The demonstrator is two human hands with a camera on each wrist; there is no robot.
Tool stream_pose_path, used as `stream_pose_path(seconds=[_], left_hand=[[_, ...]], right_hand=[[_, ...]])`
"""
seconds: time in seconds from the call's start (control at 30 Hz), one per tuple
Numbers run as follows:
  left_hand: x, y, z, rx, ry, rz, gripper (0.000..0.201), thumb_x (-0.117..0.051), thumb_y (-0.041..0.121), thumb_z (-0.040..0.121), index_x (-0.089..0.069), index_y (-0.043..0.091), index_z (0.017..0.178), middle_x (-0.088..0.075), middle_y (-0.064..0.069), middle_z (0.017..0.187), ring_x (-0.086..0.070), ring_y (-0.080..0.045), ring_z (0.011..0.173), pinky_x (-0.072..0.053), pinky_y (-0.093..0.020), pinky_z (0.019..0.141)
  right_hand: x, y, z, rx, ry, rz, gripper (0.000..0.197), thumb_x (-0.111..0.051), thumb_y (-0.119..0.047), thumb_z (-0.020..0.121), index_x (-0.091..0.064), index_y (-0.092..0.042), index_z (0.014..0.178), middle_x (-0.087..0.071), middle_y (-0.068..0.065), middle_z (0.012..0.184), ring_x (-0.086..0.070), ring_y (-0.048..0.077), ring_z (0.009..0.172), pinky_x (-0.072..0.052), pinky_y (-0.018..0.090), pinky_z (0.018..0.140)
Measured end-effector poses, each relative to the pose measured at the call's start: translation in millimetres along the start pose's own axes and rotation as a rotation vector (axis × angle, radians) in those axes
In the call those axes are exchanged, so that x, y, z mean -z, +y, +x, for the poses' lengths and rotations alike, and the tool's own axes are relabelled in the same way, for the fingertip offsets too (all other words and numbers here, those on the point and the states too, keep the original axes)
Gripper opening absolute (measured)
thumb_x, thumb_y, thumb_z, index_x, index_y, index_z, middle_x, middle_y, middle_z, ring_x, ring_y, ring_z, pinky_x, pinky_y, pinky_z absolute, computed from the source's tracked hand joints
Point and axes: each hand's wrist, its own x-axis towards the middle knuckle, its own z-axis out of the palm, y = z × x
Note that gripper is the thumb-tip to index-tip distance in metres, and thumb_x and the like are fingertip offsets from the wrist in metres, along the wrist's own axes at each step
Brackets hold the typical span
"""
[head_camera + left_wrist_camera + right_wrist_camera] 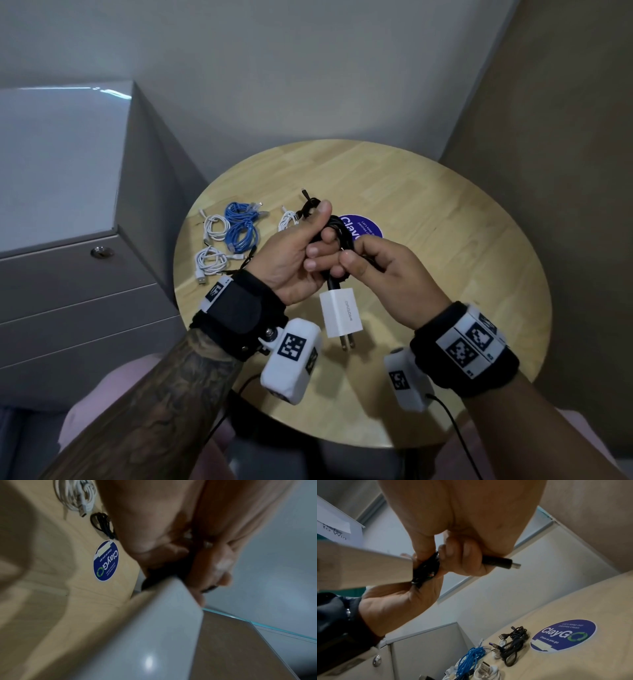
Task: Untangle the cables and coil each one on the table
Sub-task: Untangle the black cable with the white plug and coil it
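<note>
Both hands, left (pixel 294 260) and right (pixel 394 274), grip a coiled black cable (pixel 339 233) with white charger (pixel 340 311); bench (pixel 445 240) sticker (pixel 563 635) reads "ClayGo, Clean as you go".

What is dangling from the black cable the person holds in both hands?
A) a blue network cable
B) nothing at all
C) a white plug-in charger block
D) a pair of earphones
C: in the head view a white charger block with metal prongs hangs below the black cable, which the left hand and right hand hold above the table.
</note>
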Motion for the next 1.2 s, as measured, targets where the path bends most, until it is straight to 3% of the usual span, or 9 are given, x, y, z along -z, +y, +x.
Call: stream_pose_path(seconds=[0.13, 0.23, 0.43, 0.63, 0.7, 0.8, 0.9, 1.03, 1.2], left_hand=[[11.2, 11.5, -0.6, 0.016, 0.092, -0.02, 0.047, -0.048, 0.046, 0.096, -0.049, 0.018, 0.059, -0.026, 0.01, 0.041, -0.023, -0.004, 0.034, -0.037, -0.02, 0.044], [17.8, 10.3, -2.1, 0.121, 0.103, 0.091, 0.041, -0.053, 0.043, 0.094, -0.05, 0.018, 0.062, -0.026, 0.01, 0.043, -0.023, -0.004, 0.035, -0.036, -0.021, 0.044], [11.3, -15.1, 2.3, 0.173, 0.017, 0.321, 0.037, -0.056, 0.035, 0.091, -0.042, 0.017, 0.061, -0.025, 0.007, 0.044, -0.022, -0.008, 0.035, -0.032, -0.027, 0.048], [8.9, -12.6, 4.7, 0.008, 0.138, 0.077, 0.047, -0.05, 0.036, 0.097, -0.038, 0.019, 0.055, -0.023, 0.006, 0.042, -0.023, -0.008, 0.034, -0.033, -0.026, 0.046], [8.4, -10.8, 4.5, -0.01, 0.131, 0.063, 0.048, -0.049, 0.038, 0.098, -0.038, 0.019, 0.056, -0.023, 0.006, 0.043, -0.022, -0.008, 0.035, -0.033, -0.025, 0.047], [6.0, -15.3, 3.7, 0.001, 0.125, 0.088, 0.047, -0.05, 0.04, 0.096, -0.04, 0.018, 0.056, -0.026, 0.007, 0.043, -0.023, -0.007, 0.034, -0.034, -0.023, 0.045], [7.6, -20.6, 4.6, 0.011, 0.097, 0.099, 0.045, -0.051, 0.04, 0.095, -0.043, 0.016, 0.058, -0.028, 0.006, 0.043, -0.026, -0.006, 0.033, -0.038, -0.024, 0.044], [11.2, -14.0, 3.9, 0.021, 0.038, 0.149, 0.039, -0.051, 0.042, 0.092, -0.049, 0.014, 0.064, -0.035, 0.005, 0.045, -0.036, -0.007, 0.036, -0.047, -0.025, 0.051], [13.9, -8.0, 2.2, -0.066, 0.062, 0.343, 0.035, -0.057, 0.036, 0.085, -0.059, 0.007, 0.065, -0.052, -0.006, 0.052, -0.053, -0.021, 0.046, -0.052, -0.027, 0.053]], right_hand=[[13.0, 8.5, 5.0, -0.02, 0.101, -0.048, 0.016, -0.055, -0.009, 0.103, -0.069, -0.006, 0.097, -0.072, -0.016, 0.077, -0.06, -0.005, 0.069, -0.044, 0.013, 0.068], [34.5, 22.1, 11.9, 0.042, 0.217, -0.245, 0.015, -0.059, -0.019, 0.1, -0.072, -0.013, 0.095, -0.074, -0.001, 0.088, -0.067, 0.015, 0.084, -0.052, 0.033, 0.077], [49.6, 24.8, 8.8, 0.092, 0.389, -0.478, 0.014, -0.058, -0.023, 0.102, -0.071, -0.02, 0.097, -0.06, -0.018, 0.07, -0.053, 0.005, 0.064, -0.04, 0.024, 0.06], [22.5, 24.7, 2.9, -0.102, 0.061, -0.025, 0.017, -0.05, -0.01, 0.105, -0.066, -0.016, 0.104, -0.057, 0.011, 0.072, -0.047, 0.008, 0.063, -0.04, 0.019, 0.067], [11.2, 19.6, 3.2, -0.128, -0.013, 0.048, 0.019, -0.057, -0.023, 0.102, -0.065, -0.011, 0.114, -0.059, 0.003, 0.072, -0.052, 0.006, 0.065, -0.043, 0.016, 0.067], [-1.5, 13.4, 3.2, -0.139, -0.053, 0.14, 0.031, -0.074, -0.03, 0.091, -0.063, -0.011, 0.114, -0.074, 0.008, 0.091, -0.07, 0.022, 0.083, -0.058, 0.038, 0.086], [-6.2, 11.1, -0.4, -0.127, -0.057, 0.196, 0.008, -0.068, -0.006, 0.094, -0.062, -0.006, 0.099, -0.078, 0.004, 0.091, -0.074, 0.015, 0.082, -0.058, 0.031, 0.082], [-1.6, 11.7, -1.2, -0.094, -0.042, 0.111, 0.012, -0.065, -0.011, 0.097, -0.064, 0.001, 0.097, -0.076, 0.019, 0.094, -0.073, 0.023, 0.087, -0.055, 0.053, 0.094], [3.1, 13.6, 2.5, -0.025, 0.011, -0.083, 0.038, -0.063, -0.043, 0.09, -0.059, -0.007, 0.081, -0.063, 0.03, 0.083, -0.061, 0.042, 0.075, -0.049, 0.063, 0.074]])
